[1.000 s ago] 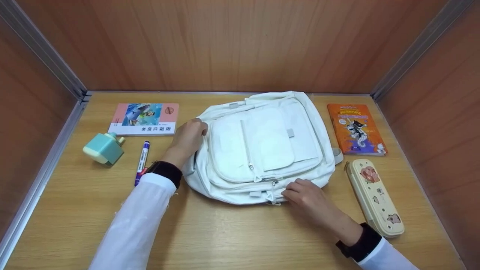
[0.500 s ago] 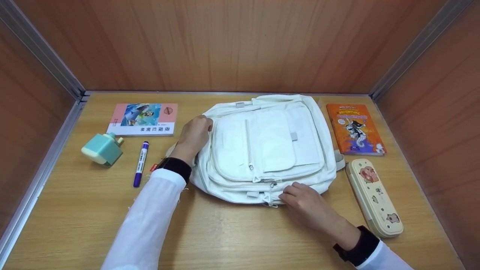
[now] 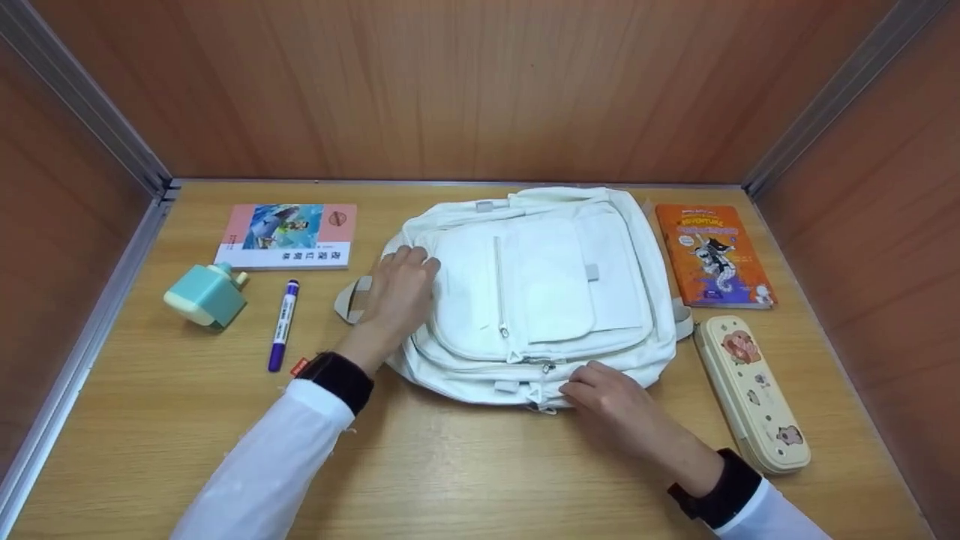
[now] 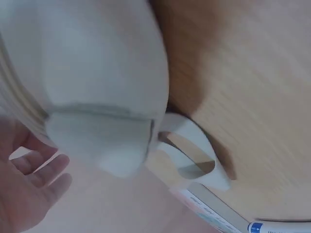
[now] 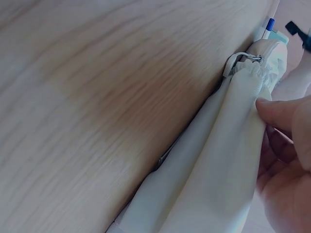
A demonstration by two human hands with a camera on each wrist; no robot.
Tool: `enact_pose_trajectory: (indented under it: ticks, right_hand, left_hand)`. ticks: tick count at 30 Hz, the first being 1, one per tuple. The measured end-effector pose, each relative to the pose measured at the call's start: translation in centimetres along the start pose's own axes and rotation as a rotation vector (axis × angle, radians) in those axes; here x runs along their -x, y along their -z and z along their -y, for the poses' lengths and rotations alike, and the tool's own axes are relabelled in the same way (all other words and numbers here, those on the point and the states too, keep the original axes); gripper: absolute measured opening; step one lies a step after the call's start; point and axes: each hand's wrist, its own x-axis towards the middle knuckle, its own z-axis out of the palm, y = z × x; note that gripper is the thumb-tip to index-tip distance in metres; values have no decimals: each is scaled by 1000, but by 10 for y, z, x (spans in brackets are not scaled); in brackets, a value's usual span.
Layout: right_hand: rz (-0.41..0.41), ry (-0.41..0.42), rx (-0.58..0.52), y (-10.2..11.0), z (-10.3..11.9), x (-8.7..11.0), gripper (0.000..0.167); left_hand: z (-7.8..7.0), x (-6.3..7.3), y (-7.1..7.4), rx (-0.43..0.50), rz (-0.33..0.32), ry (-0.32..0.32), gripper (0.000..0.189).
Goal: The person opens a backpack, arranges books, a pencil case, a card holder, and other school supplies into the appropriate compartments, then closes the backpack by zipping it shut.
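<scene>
Holding the near edge of the white backpack (image 3: 551, 285), R hand (image 3: 611, 401) has thumb & bent fingers on fabric. L hand (image 3: 401, 289) lies over bag's left end, fingers bent; can't tell if it's pinching cloth. Bag's flat, mid-table.

Vs 0.5 s ago: L hand's shifted slightly toward bag's front, strap loop (image 3: 343, 306) shows more fully; R hand's abt same spot.

Bag's far side is close to back wall (image 3: 480, 90). Orange book (image 3: 716, 259) & pencil case (image 3: 750, 394) sit near its right end. Widest room: tabletop (image 3: 465, 472) btwn forearms.
</scene>
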Motion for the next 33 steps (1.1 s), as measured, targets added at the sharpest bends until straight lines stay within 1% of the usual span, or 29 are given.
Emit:
enact_pose_trajectory:
  ticks: [2, 5, 7, 9, 12, 14, 15, 17, 19, 21, 24, 26, 29, 33]
  right_hand:
    - [-4, -13, -6, 0, 1, 0, 24]
    - [-18, -34, -10, 1, 1, -1, 24]
    - [-28, -47, -11, 2, 2, -2, 23]
    - [-40, -54, -12, 2, 3, -2, 21]
    - [-58, -63, -14, 3, 4, -2, 22]
    - [-70, -67, -14, 3, 5, -2, 23]
    - [-80, -67, -13, 4, 5, -2, 23]
    - [-101, -64, -11, 4, 5, -3, 23]
    - [-121, -61, -3, 4, 5, -4, 24]
    - [-138, -59, 5, 5, 5, -5, 25]
    - [-142, -70, 10, 7, 5, -6, 27]
    - [-135, -79, 9, 8, 6, -7, 27]
    - [-125, -90, 8, 9, 6, -7, 25]
    - [-128, -88, 4, 9, 7, -7, 24]
  left_hand:
    - [-12, 16, 3, 26, -50, -33, 9]
    - [-34, 40, 6, 103, -138, -83, 2]
    - [-52, 56, 8, 165, -187, -111, 8]
    - [-70, 69, 9, 223, -221, -132, 14]
    - [-94, 85, 9, 267, -229, -170, 21]
    - [-107, 93, 6, 270, -210, -187, 24]
    - [-113, 96, 5, 272, -187, -188, 26]
    - [-123, 99, 1, 280, -113, -167, 29]
    - [-132, 100, -3, 286, -26, -124, 34]
    - [-140, 99, -8, 292, 52, -66, 38]
    - [-149, 97, -16, 286, 129, 19, 42]
    - [-154, 96, -19, 291, 163, 75, 43]
    - [-159, 94, -23, 296, 190, 131, 41]
    - [-164, 91, -26, 260, 165, 149, 36]
